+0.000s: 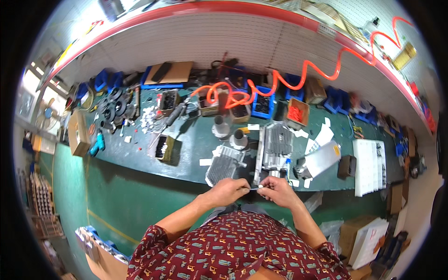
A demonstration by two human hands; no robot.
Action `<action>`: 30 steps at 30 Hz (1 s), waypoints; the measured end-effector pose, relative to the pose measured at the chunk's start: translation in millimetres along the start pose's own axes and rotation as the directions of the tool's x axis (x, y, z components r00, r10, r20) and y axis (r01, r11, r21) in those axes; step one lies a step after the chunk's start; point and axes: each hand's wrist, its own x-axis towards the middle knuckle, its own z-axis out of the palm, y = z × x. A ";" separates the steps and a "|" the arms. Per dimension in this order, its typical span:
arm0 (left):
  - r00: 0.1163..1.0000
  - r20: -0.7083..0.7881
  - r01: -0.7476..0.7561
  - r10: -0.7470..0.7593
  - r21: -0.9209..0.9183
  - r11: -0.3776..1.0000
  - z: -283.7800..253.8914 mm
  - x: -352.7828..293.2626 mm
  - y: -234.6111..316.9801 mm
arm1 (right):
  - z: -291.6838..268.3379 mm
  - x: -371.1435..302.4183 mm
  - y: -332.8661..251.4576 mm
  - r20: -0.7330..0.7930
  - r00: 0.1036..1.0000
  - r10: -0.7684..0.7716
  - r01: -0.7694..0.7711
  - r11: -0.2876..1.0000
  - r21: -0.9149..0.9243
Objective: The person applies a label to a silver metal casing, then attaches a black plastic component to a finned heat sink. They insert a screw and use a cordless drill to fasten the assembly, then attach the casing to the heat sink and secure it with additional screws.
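I saw a green workbench (pixel 189 156) across the middle of the frame. A ribbed metal housing (pixel 279 139) lay right of centre. Just below centre, the left hand (pixel 228 190) and right hand (pixel 279 190) pinched a thin piece (pixel 254 189) between closed fingertips. I think they were getting it ready; the next move seemed to need steady, gentle fingers.
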 end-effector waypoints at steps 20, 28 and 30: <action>0.993 -0.066 0.102 -0.099 0.047 0.994 -5.1 -41.6 -15.4 | 25.1 19.3 -20.2 0.147 0.989 0.011 0.002 0.996 -0.085; 0.980 -0.154 0.134 -0.123 0.065 0.989 -17.5 -53.9 -0.1 | 28.0 42.5 -10.4 0.232 0.968 -0.098 0.094 0.995 0.028; 0.972 -0.167 0.183 -0.165 0.096 0.978 -18.4 -62.0 0.1 | 32.9 45.9 -17.8 0.269 0.956 -0.115 0.116 0.993 0.011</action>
